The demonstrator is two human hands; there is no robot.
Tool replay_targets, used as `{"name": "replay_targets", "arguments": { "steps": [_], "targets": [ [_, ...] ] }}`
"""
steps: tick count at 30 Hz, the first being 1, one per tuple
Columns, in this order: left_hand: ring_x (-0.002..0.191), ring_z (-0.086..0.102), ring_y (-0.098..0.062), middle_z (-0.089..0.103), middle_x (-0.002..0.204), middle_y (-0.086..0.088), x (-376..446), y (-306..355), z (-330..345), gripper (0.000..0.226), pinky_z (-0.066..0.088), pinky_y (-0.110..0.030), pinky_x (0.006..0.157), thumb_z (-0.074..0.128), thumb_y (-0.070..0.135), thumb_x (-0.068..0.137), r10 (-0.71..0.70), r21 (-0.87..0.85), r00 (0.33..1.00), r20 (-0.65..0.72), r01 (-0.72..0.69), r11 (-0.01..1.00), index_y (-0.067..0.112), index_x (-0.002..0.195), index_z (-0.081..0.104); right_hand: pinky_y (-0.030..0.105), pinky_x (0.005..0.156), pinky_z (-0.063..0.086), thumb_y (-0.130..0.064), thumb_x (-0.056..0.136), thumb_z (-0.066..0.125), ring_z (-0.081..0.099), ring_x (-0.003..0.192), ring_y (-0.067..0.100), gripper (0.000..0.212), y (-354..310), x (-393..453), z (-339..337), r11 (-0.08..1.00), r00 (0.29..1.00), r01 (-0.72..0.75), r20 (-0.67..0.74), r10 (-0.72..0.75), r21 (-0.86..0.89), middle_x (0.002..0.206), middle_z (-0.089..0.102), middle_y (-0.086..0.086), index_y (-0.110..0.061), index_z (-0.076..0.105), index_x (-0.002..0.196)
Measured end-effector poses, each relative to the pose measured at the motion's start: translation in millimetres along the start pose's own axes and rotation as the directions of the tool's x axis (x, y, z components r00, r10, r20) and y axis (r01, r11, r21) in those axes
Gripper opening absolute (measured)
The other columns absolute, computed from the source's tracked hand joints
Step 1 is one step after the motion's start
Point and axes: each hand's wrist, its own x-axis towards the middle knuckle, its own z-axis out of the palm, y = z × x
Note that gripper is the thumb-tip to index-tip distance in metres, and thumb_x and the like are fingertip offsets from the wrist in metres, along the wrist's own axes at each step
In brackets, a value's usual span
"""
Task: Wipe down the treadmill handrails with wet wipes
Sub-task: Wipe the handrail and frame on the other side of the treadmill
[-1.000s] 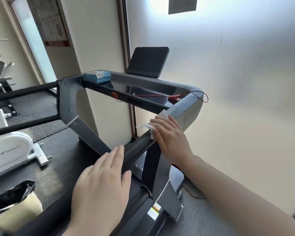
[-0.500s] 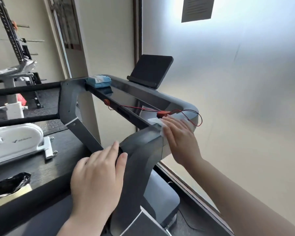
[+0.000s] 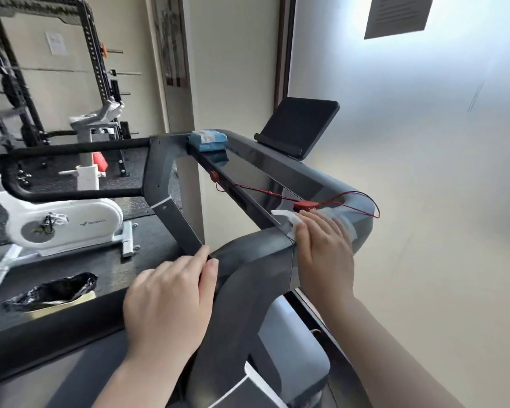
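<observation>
While the treadmill [image 3: 280,178] frame is solid enough to take the leaning, the right handrail [image 3: 248,260] curves steeply, and the left hand [image 3: 168,304], which lies flat on its inner side with fingers straight and together, could slide off if weight shifts onto it. At the handrail's top corner, the right hand [image 3: 324,248] presses the wet wipe [image 3: 289,220] down under flat, slightly spread fingers rather than gripping it, so a quick stroke might bunch the wipe or leave it behind. Just beside those fingertips sits the red safety clip [image 3: 305,205] with its looping cord [image 3: 362,198]; a forward swipe could snag it and pull it loose. The blue wipes pack [image 3: 208,139] rests well apart on the console's far corner.
</observation>
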Motion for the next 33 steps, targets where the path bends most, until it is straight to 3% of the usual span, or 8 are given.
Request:
{"name": "replay_targets", "arguments": {
  "steps": [2, 6, 13, 20, 23, 26, 31, 33],
  "targets": [
    [0.071, 0.068, -0.020, 0.072, 0.080, 0.007, -0.7, 0.6, 0.4, 0.041, 0.047, -0.035, 0.064, 0.037, 0.037, 0.092, -0.002, 0.003, 1.000, -0.005, 0.002, 1.000, 0.020, 0.105, 0.072, 0.029, 0.109, 0.032, -0.027, 0.100, 0.037, 0.059, 0.118, 0.016, 0.039, -34.9, -12.5, 14.3, 0.999, 0.999, 0.038, -0.012, -0.038, 0.012, 0.116, 0.070, -0.006, -0.018, 0.073, 0.109],
    [0.066, 0.065, -0.021, 0.067, 0.070, 0.006, -0.7, -1.2, 1.0, 0.037, 0.046, -0.035, 0.060, 0.035, 0.036, 0.092, 0.012, -0.004, 1.000, -0.020, -0.012, 1.000, 0.023, 0.082, 0.068, 0.027, 0.105, 0.037, -0.030, 0.102, 0.041, 0.060, 0.116, 0.014, 0.035, -63.8, -35.2, 18.1, 0.898, 0.896, 0.426, 0.083, -0.436, 0.113, 0.118, 0.070, -0.006, -0.018, 0.072, 0.112],
    [0.066, 0.065, -0.020, 0.071, 0.077, 0.007, -1.1, -3.8, 7.9, 0.041, 0.046, -0.034, 0.061, 0.036, 0.034, 0.093, 0.027, 0.002, 0.998, -0.053, -0.027, 1.000, 0.019, 0.106, 0.072, 0.033, 0.111, 0.032, -0.024, 0.100, 0.036, 0.059, 0.118, 0.017, 0.039, 5.6, 5.3, 5.5, 0.999, 0.998, -0.022, -0.065, 0.024, 0.037, 0.116, 0.071, -0.005, -0.019, 0.074, 0.107],
    [0.064, 0.063, -0.019, 0.068, 0.073, 0.007, -1.9, -4.9, 6.4, 0.038, 0.045, -0.035, 0.058, 0.036, 0.034, 0.094, 0.047, 0.004, 0.998, -0.048, -0.047, 0.999, 0.022, 0.101, 0.071, 0.025, 0.108, 0.035, -0.026, 0.102, 0.041, 0.058, 0.120, 0.011, 0.034, -25.0, -16.3, 10.0, 0.854, 0.852, 0.497, 0.101, -0.514, 0.153, 0.124, 0.067, -0.008, -0.018, 0.071, 0.117],
    [0.064, 0.063, -0.019, 0.070, 0.075, 0.007, -1.5, -5.4, 6.0, 0.039, 0.047, -0.035, 0.058, 0.037, 0.034, 0.093, 0.032, -0.001, 0.998, -0.055, -0.032, 0.999, 0.021, 0.102, 0.072, 0.024, 0.103, 0.032, -0.020, 0.099, 0.036, 0.064, 0.109, 0.022, 0.037, 25.2, 16.5, -1.0, 0.970, 0.971, 0.238, -0.002, -0.238, 0.052, 0.109, 0.073, -0.001, -0.013, 0.073, 0.101],
    [0.064, 0.062, -0.020, 0.069, 0.074, 0.006, -1.6, -2.6, 7.2, 0.038, 0.047, -0.035, 0.059, 0.037, 0.034, 0.094, 0.012, -0.001, 0.999, -0.052, -0.012, 1.000, 0.021, 0.102, 0.072, 0.032, 0.097, 0.035, -0.016, 0.095, 0.037, 0.063, 0.099, 0.027, 0.037, 9.8, 14.0, 12.5, 0.999, 0.985, -0.032, -0.166, 0.036, 0.029, 0.095, 0.074, 0.006, -0.007, 0.071, 0.085],
    [0.065, 0.063, -0.020, 0.070, 0.076, 0.007, -2.2, -4.7, 6.0, 0.037, 0.047, -0.035, 0.059, 0.038, 0.034, 0.093, 0.032, -0.012, 0.999, -0.032, -0.033, 0.999, 0.021, 0.104, 0.071, 0.034, 0.106, 0.039, -0.019, 0.100, 0.042, 0.058, 0.121, 0.012, 0.034, -23.5, -28.2, 11.1, 0.887, 0.908, 0.413, -0.021, -0.418, 0.208, 0.123, 0.067, -0.007, -0.016, 0.072, 0.115],
    [0.065, 0.064, -0.019, 0.071, 0.077, 0.007, -2.6, -5.0, 4.6, 0.038, 0.046, -0.034, 0.060, 0.038, 0.034, 0.093, 0.039, -0.014, 0.999, -0.030, -0.039, 0.999, 0.021, 0.105, 0.072, 0.035, 0.106, 0.038, -0.013, 0.097, 0.045, 0.057, 0.124, 0.014, 0.034, 9.0, -19.4, 4.2, 0.893, 0.920, 0.388, -0.030, -0.391, 0.227, 0.126, 0.066, -0.006, -0.015, 0.071, 0.118]
  ]
}}
